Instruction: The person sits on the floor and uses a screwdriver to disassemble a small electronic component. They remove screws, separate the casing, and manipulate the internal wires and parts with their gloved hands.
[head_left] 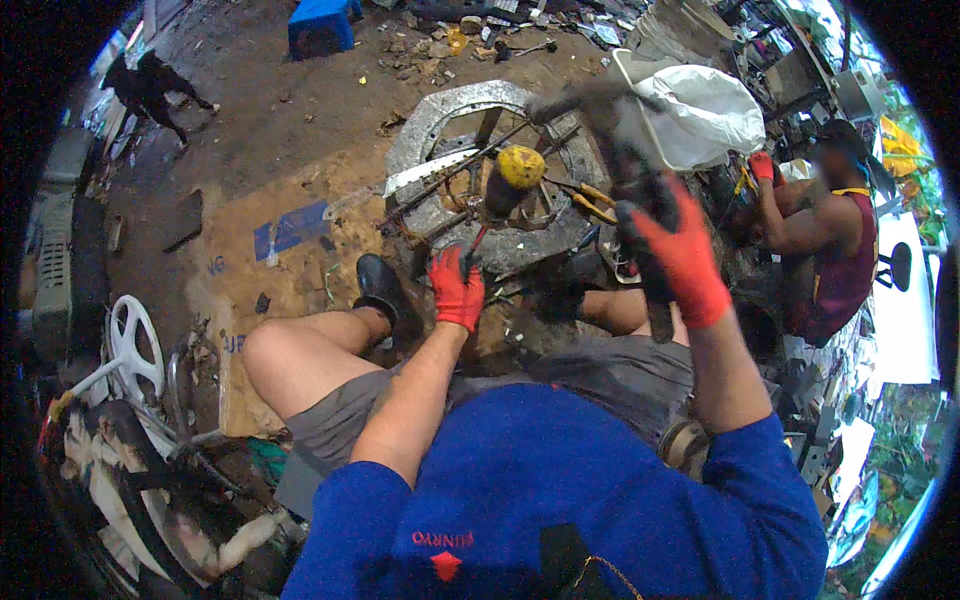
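One gloved right hand (684, 250) clenches a blurred hammer (618, 140); left hand (457, 288) curls round a red rod (480, 238) at the metal frame's near edge (532, 250).

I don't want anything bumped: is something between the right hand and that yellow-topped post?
Yes, in this view: yellow-handled pliers show over the grey octagonal frame, between the red-gloved right hand and the yellow-topped post. The hand grips a blurred hammer; one view can't settle heights.

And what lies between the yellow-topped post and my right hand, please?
In the head view, a yellow-handled tool, plus part of the blurred dark tool your right hand holds.
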